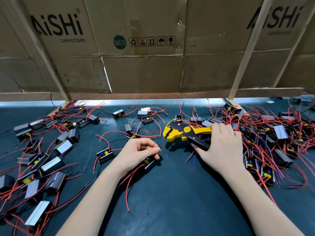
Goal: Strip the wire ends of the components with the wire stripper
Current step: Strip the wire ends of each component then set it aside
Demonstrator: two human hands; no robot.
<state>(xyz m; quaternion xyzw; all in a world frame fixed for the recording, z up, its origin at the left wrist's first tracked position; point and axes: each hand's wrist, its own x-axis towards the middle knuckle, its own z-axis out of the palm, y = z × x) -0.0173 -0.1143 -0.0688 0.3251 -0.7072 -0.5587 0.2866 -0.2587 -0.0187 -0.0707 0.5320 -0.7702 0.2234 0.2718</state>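
Note:
A yellow and black wire stripper (182, 132) lies low over the dark green table, its jaws pointing left. My right hand (221, 145) grips its two handles. My left hand (138, 154) pinches the end of a thin red wire (154, 144) between thumb and fingertips, just left of the stripper's jaws. That hand rests over a small black component (150, 165) with a yellow part inside and red wires trailing toward me. The wire end is outside the jaws.
Several black components with red wires lie scattered on the left (51, 160) and heaped on the right (272, 138). Flattened cardboard boxes (144, 48) on a slanted frame form a wall behind the table (170, 193).

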